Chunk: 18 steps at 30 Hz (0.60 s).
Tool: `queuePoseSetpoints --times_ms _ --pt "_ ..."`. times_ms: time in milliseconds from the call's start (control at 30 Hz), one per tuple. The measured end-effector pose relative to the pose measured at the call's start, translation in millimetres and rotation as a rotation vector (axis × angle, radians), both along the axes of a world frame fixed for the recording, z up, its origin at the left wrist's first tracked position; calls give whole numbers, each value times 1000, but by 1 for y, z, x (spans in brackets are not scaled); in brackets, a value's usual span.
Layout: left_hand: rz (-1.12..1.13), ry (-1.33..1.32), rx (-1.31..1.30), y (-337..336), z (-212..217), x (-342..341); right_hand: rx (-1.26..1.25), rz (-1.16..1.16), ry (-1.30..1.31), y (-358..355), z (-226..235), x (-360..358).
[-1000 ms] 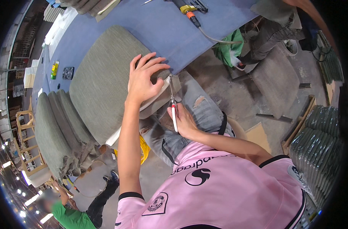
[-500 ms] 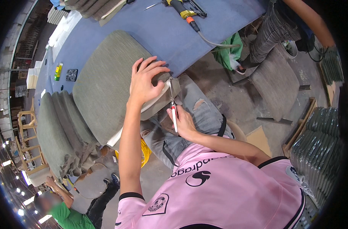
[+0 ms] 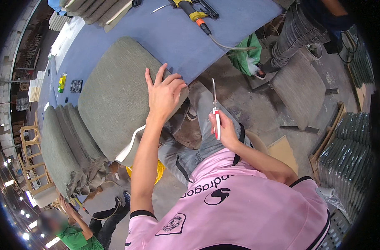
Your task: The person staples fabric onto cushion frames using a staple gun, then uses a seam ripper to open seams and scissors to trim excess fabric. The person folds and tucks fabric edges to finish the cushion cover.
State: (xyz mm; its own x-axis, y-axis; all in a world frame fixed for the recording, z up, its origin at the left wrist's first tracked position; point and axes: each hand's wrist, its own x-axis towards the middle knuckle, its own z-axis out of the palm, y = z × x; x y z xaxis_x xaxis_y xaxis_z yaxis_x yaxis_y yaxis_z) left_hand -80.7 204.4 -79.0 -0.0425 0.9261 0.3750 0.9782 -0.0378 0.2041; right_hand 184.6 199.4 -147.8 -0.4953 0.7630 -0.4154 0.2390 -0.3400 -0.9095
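A grey-green upholstered seat cushion [image 3: 115, 79] lies at the near edge of the blue table, its corner toward my lap. My left hand [image 3: 164, 96] rests on that corner with fingers spread, the fingertips bent at its edge. Below my left wrist, a white strip [image 3: 129, 148] runs along the cushion's near side. My right hand [image 3: 224, 129] grips scissors [image 3: 216, 118] by their red and white handles. Their blades point away from me, over my right thigh, apart from the cushion. Whether the blades are parted is hard to make out.
On the blue table [image 3: 165, 41] lie a yellow and black air tool [image 3: 194, 12] with a hose, a yellow-green box [image 3: 62, 83] and a black case [image 3: 76, 86]. More cushions [image 3: 58, 141] lean at the left. Two people work nearby. Wrapped cushions [image 3: 344, 154] stand at the right.
My right hand has drawn the scissors away from the cushion corner, to the right. My left hand has shifted slightly right and lies flatter on the cushion.
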Motion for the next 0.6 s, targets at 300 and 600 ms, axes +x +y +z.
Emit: queuePoseSetpoints --times_ms 300,600 --pt "150 -339 195 -28 7 3 -40 -24 41 5 -18 20" --pt "331 -50 -330 -21 -2 70 -86 20 32 15 -8 13"
